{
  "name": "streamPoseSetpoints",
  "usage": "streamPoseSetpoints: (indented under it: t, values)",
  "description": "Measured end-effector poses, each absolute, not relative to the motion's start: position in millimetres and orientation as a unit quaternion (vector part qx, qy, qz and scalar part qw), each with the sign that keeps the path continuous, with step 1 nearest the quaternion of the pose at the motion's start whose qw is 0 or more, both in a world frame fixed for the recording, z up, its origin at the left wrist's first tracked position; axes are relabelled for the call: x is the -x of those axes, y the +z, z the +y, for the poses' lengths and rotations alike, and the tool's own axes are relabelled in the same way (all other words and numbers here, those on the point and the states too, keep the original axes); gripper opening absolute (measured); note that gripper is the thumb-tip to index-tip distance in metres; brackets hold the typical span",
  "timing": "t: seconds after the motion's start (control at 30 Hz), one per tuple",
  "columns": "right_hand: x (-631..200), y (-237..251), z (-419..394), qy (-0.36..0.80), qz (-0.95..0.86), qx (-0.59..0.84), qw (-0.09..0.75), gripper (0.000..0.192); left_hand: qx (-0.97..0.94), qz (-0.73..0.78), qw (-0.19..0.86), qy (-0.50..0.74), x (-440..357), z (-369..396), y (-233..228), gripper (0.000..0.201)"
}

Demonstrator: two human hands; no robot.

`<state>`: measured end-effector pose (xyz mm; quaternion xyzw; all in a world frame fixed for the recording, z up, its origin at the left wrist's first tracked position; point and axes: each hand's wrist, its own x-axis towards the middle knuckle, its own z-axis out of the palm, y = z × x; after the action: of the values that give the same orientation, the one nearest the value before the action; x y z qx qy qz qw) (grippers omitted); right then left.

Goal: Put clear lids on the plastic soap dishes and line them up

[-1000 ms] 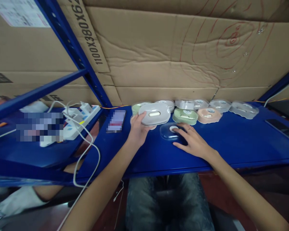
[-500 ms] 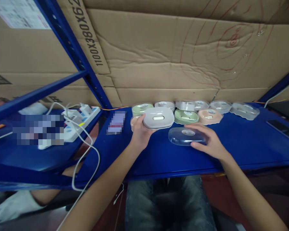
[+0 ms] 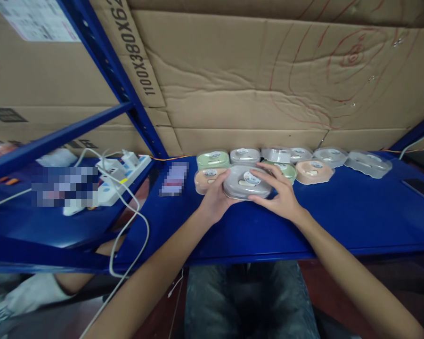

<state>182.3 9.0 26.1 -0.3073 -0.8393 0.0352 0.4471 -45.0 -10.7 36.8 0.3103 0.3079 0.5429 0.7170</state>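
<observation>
Above the front part of the blue shelf I hold a grey oval box. A clear plastic cover with a round label lies over its top; whether it is fully seated cannot be seen. My left hand is closed around the box's left end. The fingers of my right hand grip the cover's right end, thumb at the front edge. Close behind are a peach covered box on the left and a green covered box, partly hidden by my right hand.
More covered boxes, such as a green one and a peach one, line the back, with a clear tray at the right. A phone, power strip and loose cable lie left, beside a blue post.
My right hand has moved left and brought the clear cover over the grey box. The two were apart before. The view has shifted slightly.
</observation>
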Motion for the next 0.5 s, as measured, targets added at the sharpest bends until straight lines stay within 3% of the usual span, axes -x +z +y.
streamPoseSetpoints:
  t: [0.5]
  values:
    - [-189.5,19.9,9.0,0.048,-0.852,0.265,0.449,0.071,-0.334,0.347,0.702,0.524,40.7,-14.9,37.1,0.048]
